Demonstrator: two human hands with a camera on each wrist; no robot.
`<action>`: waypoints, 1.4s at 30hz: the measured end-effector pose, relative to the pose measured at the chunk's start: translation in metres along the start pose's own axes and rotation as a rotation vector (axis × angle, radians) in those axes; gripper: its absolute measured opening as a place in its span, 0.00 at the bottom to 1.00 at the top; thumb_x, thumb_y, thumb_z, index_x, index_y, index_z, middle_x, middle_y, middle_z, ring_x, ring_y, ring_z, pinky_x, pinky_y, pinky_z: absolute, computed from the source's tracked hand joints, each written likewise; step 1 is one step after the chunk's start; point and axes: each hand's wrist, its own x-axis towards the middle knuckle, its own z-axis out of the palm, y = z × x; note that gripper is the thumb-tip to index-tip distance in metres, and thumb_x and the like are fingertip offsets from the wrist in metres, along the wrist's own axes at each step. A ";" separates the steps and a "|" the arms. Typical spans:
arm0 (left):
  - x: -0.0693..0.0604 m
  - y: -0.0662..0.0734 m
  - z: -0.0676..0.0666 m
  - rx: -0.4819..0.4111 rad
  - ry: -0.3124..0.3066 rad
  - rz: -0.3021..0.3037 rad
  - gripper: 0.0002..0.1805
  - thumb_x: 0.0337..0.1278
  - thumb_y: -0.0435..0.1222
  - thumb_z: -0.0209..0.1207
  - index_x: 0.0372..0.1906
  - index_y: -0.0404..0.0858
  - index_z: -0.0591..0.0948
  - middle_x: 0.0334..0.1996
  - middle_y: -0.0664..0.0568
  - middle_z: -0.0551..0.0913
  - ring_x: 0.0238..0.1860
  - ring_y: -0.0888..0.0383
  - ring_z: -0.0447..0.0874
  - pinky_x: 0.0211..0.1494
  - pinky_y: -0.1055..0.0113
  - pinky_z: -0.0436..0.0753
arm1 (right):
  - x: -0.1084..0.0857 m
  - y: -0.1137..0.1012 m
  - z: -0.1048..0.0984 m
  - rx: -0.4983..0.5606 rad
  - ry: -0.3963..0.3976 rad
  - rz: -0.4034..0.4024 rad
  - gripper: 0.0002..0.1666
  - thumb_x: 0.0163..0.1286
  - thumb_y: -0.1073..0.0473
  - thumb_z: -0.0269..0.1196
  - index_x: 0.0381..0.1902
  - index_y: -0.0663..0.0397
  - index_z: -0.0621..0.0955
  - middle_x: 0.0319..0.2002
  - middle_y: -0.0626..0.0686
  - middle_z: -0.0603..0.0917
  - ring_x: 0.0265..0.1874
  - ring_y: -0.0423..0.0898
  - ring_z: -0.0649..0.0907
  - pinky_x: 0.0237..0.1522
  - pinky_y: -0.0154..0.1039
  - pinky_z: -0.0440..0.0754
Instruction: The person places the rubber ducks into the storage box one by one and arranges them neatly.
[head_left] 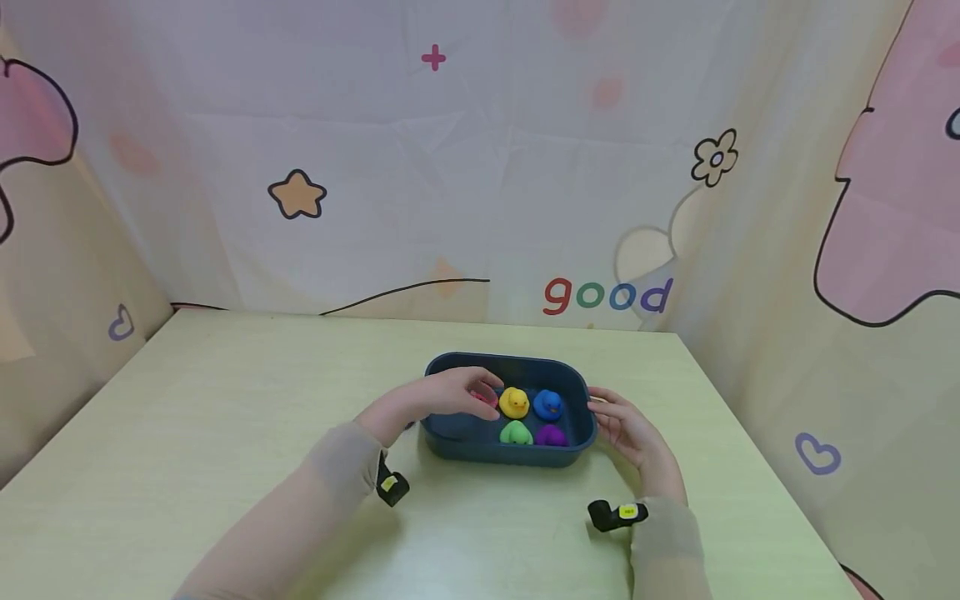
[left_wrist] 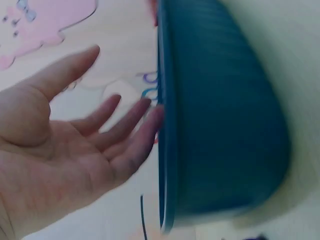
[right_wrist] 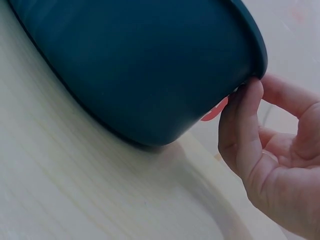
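Observation:
A dark blue plastic tub (head_left: 555, 454) stands on the table with small toy ducks inside. The yellow duck (head_left: 514, 403) and blue duck (head_left: 548, 406) sit along the back; the green duck (head_left: 516, 434) and purple duck (head_left: 552, 436) are at the front. My left hand (head_left: 459, 392) reaches over the tub's left half, thumb and fingers apart, with a pinkish-red toy (head_left: 486, 398) partly hidden behind it. In the left wrist view nothing lies in the palm. Outside the tub's right end, my right hand (head_left: 626, 427) touches the rim with its fingertips, clearly seen in the right wrist view.
The tub rests on a pale wooden table (head_left: 247, 433). A printed cloth (head_left: 420, 208) with a star, a flower and the word "good" hangs behind the table and along both sides. Each wrist wears a small black camera (head_left: 392, 487).

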 end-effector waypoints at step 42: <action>-0.036 -0.121 -0.049 -0.389 0.195 0.036 0.36 0.59 0.34 0.63 0.70 0.28 0.64 0.69 0.33 0.66 0.71 0.35 0.60 0.75 0.39 0.54 | 0.002 0.005 -0.005 -0.060 -0.042 -0.049 0.15 0.74 0.62 0.55 0.55 0.53 0.69 0.40 0.41 0.86 0.38 0.33 0.85 0.42 0.25 0.82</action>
